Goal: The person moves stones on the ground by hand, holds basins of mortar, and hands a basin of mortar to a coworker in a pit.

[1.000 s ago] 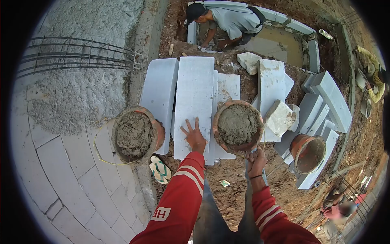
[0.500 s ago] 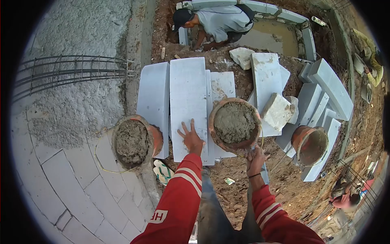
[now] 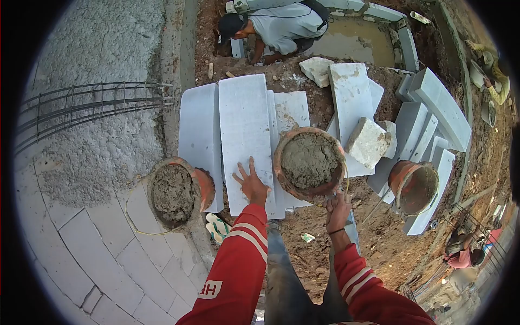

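Observation:
My left hand [image 3: 252, 187] lies with spread fingers on a long pale lightweight block [image 3: 244, 124]. A bucket of wet grey mortar [image 3: 309, 162] rests on the blocks just to the right of it. Below that bucket's near rim, my right hand [image 3: 338, 210] is closed, close to the bucket's thin yellowish handle; what its fingers hold is hidden. Left of the blocks stands a second bucket of mortar [image 3: 172, 195]. Another pale block [image 3: 199, 135] leans beside the one under my left hand.
A co-worker [image 3: 284, 27] crouches by a muddy pool ahead. To the right are broken block pieces [image 3: 368, 143], stacked blocks [image 3: 439, 111] and a tilted bucket [image 3: 414, 187]. Rebar [image 3: 97, 100] juts out at left. Flip-flops [image 3: 218, 227] lie near my feet. Other people are at far right.
The view has shifted slightly, so the blocks and the co-worker sit a little further left and higher. Both hands keep about the same places.

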Action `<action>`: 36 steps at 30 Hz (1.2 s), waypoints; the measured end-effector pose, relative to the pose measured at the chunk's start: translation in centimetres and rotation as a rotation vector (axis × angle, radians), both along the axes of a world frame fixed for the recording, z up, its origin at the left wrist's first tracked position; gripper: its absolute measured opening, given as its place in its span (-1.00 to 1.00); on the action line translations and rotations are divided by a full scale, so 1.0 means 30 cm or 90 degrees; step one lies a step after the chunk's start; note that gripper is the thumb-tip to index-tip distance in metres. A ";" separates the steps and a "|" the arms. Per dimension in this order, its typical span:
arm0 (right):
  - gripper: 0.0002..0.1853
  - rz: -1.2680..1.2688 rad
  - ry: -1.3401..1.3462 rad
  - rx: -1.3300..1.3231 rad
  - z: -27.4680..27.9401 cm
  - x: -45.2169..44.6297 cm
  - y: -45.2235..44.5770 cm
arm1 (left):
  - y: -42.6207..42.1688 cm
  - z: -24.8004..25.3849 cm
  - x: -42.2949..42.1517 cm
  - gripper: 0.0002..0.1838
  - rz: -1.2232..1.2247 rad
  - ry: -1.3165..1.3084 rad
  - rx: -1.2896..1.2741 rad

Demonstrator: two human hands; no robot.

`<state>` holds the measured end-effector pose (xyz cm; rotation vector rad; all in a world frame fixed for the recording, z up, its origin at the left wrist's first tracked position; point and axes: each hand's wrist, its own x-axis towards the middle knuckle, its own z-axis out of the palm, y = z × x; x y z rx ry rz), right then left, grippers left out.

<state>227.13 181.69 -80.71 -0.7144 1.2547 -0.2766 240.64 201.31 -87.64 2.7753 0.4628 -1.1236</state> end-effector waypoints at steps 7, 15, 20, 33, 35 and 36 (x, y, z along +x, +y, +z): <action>-0.83 -0.047 0.036 0.026 0.001 0.012 -0.007 | -0.006 -0.021 -0.012 0.41 -0.044 -0.004 0.020; -0.62 -0.082 -0.076 0.128 -0.050 -0.008 -0.012 | -0.012 -0.013 -0.013 0.40 -0.030 -0.050 0.003; -0.57 -0.072 -0.147 0.201 -0.045 -0.009 -0.008 | -0.004 -0.030 -0.015 0.41 -0.027 -0.025 0.027; -0.56 -0.044 -0.110 0.188 0.011 0.045 -0.011 | -0.012 -0.019 -0.006 0.42 -0.008 -0.013 0.031; -0.56 -0.045 -0.108 0.185 0.015 0.048 -0.010 | -0.014 -0.013 -0.001 0.43 -0.003 -0.006 0.026; -0.56 -0.046 -0.106 0.181 0.017 0.049 -0.009 | -0.016 -0.010 0.001 0.43 0.002 0.004 0.020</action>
